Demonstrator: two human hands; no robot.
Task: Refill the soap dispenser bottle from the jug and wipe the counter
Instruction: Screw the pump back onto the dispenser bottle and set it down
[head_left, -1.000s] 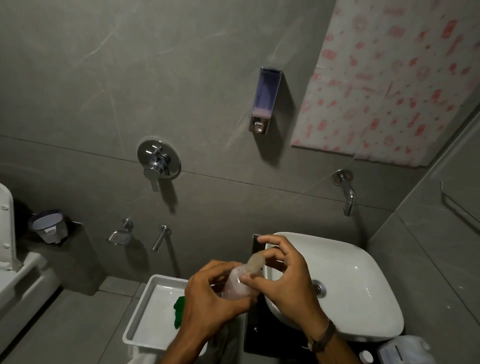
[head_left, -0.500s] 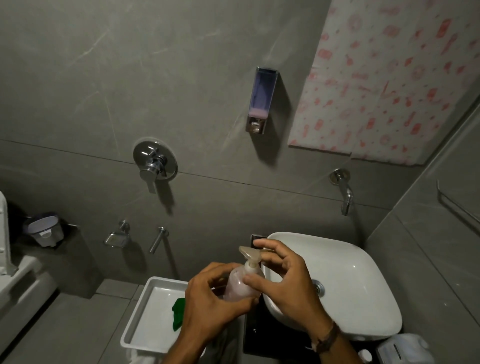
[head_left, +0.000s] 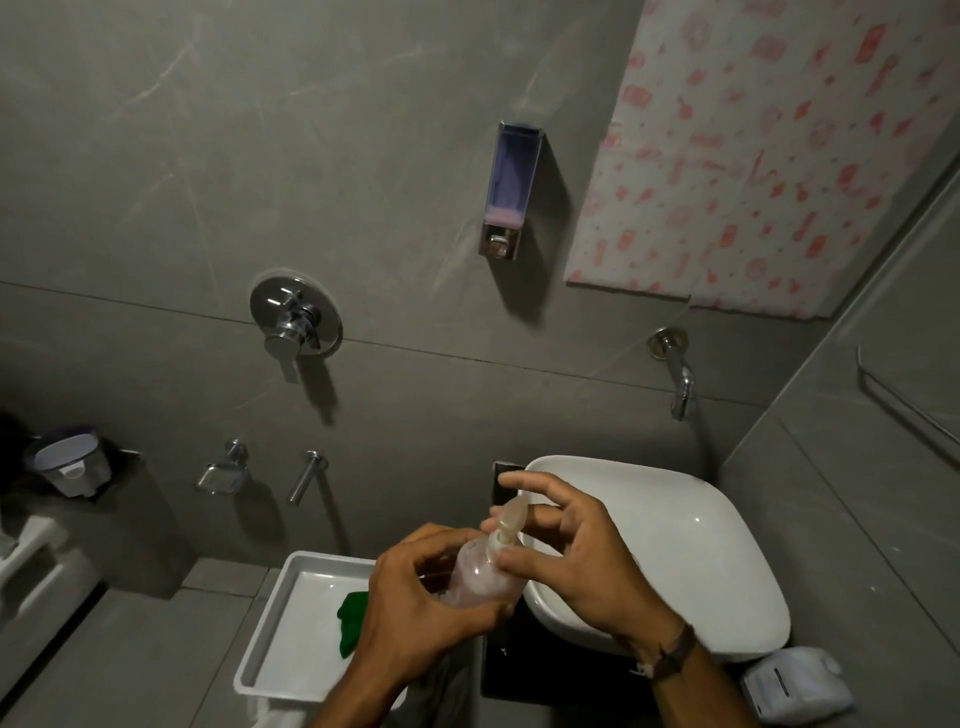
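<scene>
The dark counter (head_left: 498, 670) is occupying the lower centre of the view and is carrying the white basin (head_left: 691, 530), which is sitting on it and overhanging its edge toward 3 o'clock. A white jug (head_left: 795, 686) is resting just beside the basin at 5 o'clock. At 9 o'clock from the counter, a white tray (head_left: 291, 639) is sitting lower down, over the grey tiled floor (head_left: 130, 660). A green cloth (head_left: 350, 621) is lying inside the tray, toward its 3 o'clock wall.
</scene>
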